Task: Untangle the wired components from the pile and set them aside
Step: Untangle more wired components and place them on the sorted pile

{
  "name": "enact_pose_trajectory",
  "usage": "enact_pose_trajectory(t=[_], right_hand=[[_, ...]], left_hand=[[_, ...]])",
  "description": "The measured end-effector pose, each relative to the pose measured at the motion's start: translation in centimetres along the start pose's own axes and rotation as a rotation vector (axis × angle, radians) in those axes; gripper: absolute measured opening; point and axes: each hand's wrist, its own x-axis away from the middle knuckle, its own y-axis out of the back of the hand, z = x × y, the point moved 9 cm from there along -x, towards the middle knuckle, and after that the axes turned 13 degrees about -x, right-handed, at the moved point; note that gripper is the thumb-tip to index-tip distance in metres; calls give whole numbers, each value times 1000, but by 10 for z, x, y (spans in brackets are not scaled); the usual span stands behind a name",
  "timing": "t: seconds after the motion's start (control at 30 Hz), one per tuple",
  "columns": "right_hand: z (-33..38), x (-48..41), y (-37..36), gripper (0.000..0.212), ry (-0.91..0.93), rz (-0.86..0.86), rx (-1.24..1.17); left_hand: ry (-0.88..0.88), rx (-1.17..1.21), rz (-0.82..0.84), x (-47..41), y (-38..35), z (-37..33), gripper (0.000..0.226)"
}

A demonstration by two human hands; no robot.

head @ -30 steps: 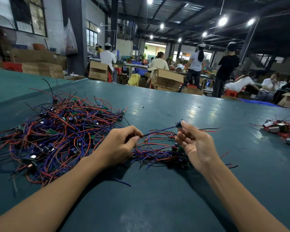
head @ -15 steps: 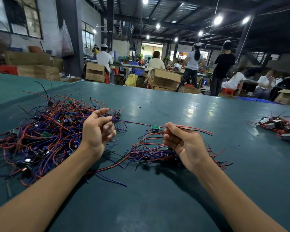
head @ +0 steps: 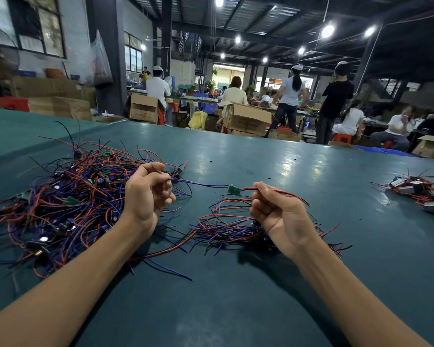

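A big tangled pile of red, blue and black wires with small green boards lies at the left of the table. A smaller, neater bundle of wires lies in the middle, partly hidden under my right hand. Between my hands stretches one wired component: a small green board with blue wires going left and red wires going right. My left hand pinches the blue wire end above the edge of the pile. My right hand pinches the red wires just right of the board.
The dark green table stretches far ahead. Another heap of wired parts with grey blocks lies at the right edge. Beyond the table stand cardboard boxes and several people working.
My hands have moved apart, drawing the component's wires out straight between them. The green board now hangs mid-span; a second ago my right hand held it up by my fingertips.
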Motion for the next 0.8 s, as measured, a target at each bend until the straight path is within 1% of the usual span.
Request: enact_pose_trajectory(t=[0.13, 0.2, 0.3, 0.43, 0.57, 0.67, 0.73, 0.8], right_hand=[[14, -3, 11, 14, 69, -63, -54], [26, -5, 21, 21, 152, -121, -56], [39, -5, 38, 32, 259, -230, -68], [47, -3, 57, 35, 333, -358, -85], [61, 4, 74, 38, 440, -515, 40], [68, 12, 85, 38, 516, -655, 174], [72, 20, 91, 37, 542, -766, 262], [80, 30, 94, 39, 546, -914, 407]], left_hand=[[-23, 18, -8, -3, 4, -2, 21], [-46, -18, 8, -3, 3, -4, 21], [-99, -136, 92, -1, -4, -5, 18], [-183, -353, 175, 5, -14, -5, 16], [-228, -479, 179, 9, -18, -5, 17], [-238, -583, 221, 13, -24, -2, 18], [-267, -700, 261, 18, -29, 0, 17], [-312, -856, 300, 23, -36, 2, 15]])
